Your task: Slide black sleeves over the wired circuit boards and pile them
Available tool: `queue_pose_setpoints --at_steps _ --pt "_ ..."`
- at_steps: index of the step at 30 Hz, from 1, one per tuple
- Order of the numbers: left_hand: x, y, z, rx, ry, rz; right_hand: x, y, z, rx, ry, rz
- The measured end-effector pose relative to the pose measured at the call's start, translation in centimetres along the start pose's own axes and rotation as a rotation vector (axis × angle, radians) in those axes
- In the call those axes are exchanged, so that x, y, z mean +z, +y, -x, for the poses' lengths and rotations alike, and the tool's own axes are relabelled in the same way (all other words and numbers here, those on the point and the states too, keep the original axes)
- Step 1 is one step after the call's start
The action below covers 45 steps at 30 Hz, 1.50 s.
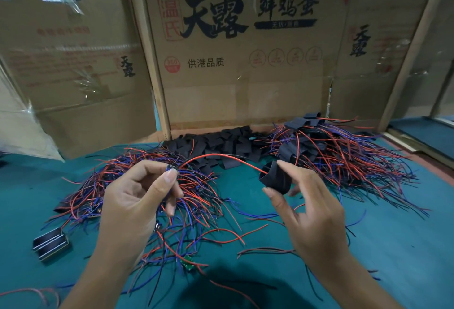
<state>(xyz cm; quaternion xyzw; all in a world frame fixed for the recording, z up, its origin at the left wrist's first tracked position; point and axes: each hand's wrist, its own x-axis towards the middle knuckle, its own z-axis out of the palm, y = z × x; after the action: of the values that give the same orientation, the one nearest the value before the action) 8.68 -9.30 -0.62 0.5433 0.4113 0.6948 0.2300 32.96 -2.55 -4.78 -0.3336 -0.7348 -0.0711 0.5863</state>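
My left hand (137,198) pinches a small wired circuit board (172,167) between thumb and forefinger, above a heap of unsleeved boards with red, blue and black wires (152,186). Its red wire (221,157) arcs to the right and enters the open mouth of a black sleeve (276,177). My right hand (304,208) holds that sleeve between thumb and fingers. Loose black sleeves (221,145) lie in a pile at the back centre. A pile of sleeved boards (326,151) with trailing wires sits at the back right.
Everything lies on a teal mat (393,247). Cardboard boxes (235,63) wall off the back. A small black-and-metal block (50,243) lies at the front left. One green board (189,261) with wires lies near the front centre.
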Motion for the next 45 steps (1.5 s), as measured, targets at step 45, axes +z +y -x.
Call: queue_pose_setpoints --at_steps 45 --pt "2.0 -0.3 1.3 -0.269 -0.321 0.024 0.5 -3.1 0.3 -0.126 -0.368 -0.013"
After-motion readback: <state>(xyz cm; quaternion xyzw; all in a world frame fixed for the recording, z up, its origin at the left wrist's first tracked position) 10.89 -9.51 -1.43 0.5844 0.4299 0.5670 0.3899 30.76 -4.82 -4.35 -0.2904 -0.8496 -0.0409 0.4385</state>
